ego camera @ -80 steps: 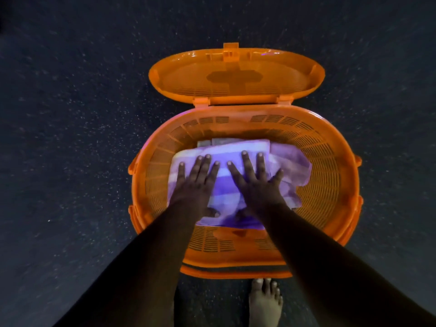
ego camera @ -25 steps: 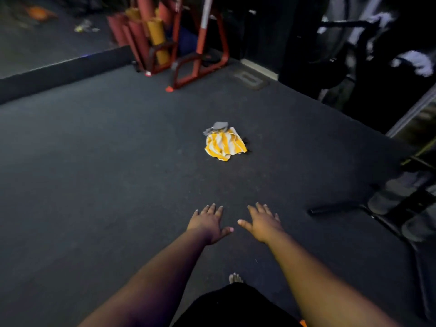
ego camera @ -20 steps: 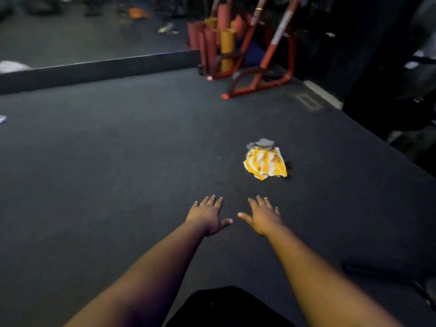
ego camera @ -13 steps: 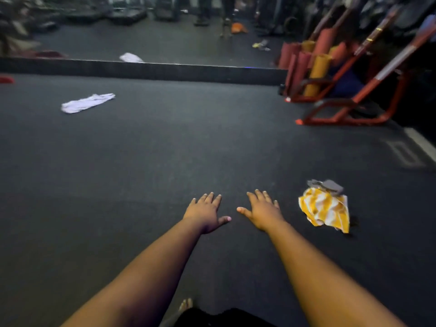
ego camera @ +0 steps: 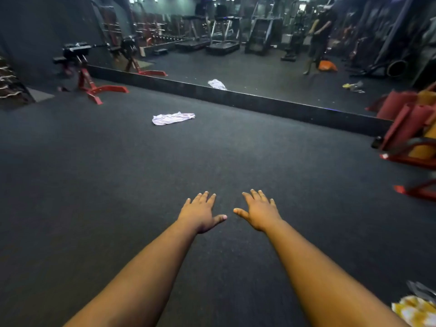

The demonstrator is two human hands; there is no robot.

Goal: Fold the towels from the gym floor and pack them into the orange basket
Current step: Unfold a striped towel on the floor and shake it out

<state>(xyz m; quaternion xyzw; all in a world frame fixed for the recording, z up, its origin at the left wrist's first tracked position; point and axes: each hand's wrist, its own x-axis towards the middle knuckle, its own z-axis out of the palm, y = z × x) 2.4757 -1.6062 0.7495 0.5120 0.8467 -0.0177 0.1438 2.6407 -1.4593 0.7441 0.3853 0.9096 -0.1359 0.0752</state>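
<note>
1. The fingers of the left hand point(ego camera: 200, 212) lie straight and slightly spread, palm down, with nothing in them; the right hand point(ego camera: 259, 212) mirrors it, equally bare. The two hands are near each other, thumbs pointing inward but apart.
2. Both arms reach forward over the dark gym floor point(ego camera: 94, 185). This reads as a walking or searching posture, hands kept free for the next pickup rather than for any grip.
3. A pale purple towel point(ego camera: 173, 118) lies crumpled well ahead of the hands, short of the mirror wall point(ego camera: 259, 67). It looks like the likely next target.
4. A yellow-and-white towel point(ego camera: 415, 311) sits at the lower right corner, beside the right forearm, cut off by the frame edge.
5. The orange basket itself is out of direct view; only an orange blur in the mirror suggests it.
6. The mirror also shows a second pale cloth, apparently a reflection of the purple towel; details there are too dim to tell.
</note>
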